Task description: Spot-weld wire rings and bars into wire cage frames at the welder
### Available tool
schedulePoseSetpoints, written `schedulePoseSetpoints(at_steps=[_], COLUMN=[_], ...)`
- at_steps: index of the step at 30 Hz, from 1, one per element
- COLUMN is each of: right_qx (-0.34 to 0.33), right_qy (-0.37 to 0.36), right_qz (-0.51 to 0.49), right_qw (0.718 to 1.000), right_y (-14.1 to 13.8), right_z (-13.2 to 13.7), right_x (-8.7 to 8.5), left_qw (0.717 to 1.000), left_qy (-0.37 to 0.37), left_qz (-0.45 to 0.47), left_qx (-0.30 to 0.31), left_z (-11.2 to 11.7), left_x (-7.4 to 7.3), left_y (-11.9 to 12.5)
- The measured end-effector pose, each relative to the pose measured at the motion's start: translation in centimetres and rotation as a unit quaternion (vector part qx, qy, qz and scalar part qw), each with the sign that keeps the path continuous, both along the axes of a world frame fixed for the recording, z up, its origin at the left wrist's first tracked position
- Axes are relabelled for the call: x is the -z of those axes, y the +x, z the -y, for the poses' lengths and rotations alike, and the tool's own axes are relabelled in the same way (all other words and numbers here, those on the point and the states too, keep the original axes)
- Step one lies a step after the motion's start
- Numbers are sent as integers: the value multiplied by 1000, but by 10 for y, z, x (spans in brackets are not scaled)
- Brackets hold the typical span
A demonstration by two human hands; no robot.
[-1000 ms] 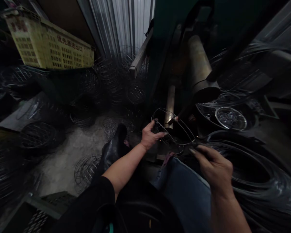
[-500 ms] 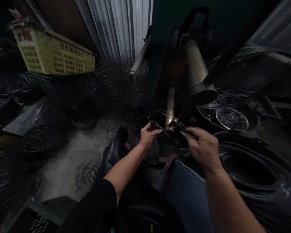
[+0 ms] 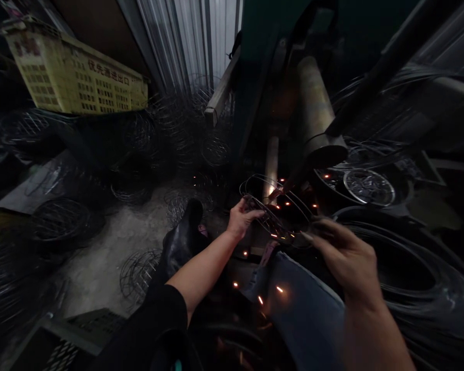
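My left hand point(image 3: 243, 219) is closed on the left side of a wire frame point(image 3: 268, 214) made of thin bent wire loops. The frame sits at the end of a welding machine's lower copper-coloured post point(image 3: 271, 165), where a glow shows at the tip of a slanted electrode point(image 3: 280, 193). My right hand point(image 3: 344, 252) is just right of the frame, its thumb and fingers pointing at the frame's right end. Motion blur hides whether those fingers grip a wire. Orange sparks point(image 3: 280, 289) fly below the frame and over my legs.
A thick upper cylinder point(image 3: 319, 113) and a dark slanted bar point(image 3: 382, 77) stand over the work. A large wire coil point(image 3: 429, 304) lies at right, below a round container point(image 3: 371, 188) of metal pieces. Wire frames point(image 3: 141, 273) litter the floor. A yellow crate point(image 3: 81, 77) stands at left.
Sparks have appeared around the post and over my legs. My right hand has moved right and slightly down; my left hand has shifted a little right, still holding the wire frame.
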State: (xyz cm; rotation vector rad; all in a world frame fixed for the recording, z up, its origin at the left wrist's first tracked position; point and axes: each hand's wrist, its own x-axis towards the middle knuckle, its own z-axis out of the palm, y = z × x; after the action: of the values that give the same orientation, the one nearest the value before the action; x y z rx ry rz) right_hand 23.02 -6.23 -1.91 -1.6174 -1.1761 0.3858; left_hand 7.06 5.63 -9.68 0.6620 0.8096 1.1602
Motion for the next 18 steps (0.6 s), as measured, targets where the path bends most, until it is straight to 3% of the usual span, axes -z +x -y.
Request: schedulePoseSetpoints(at_steps=[2,5,11,18], right_qx=[19,39,-30,-71], right_qy=[11,51,109,98], right_qz=[-27,2,125,204], right_qw=[999,998,986,971], right_y=[2,-6,-23,-26], right_z=[14,17,-10,-40], right_x=[10,11,-11,-33], left_qw=[1000,1000,994,990], left_qy=[3,-23,-97,-120], left_qz=[-1,-5,-14,16], left_qx=[-4,1,41,65], left_z=[2,5,5,-6], left_x=[2,1,1,6], left_y=[1,-2,-15,-11])
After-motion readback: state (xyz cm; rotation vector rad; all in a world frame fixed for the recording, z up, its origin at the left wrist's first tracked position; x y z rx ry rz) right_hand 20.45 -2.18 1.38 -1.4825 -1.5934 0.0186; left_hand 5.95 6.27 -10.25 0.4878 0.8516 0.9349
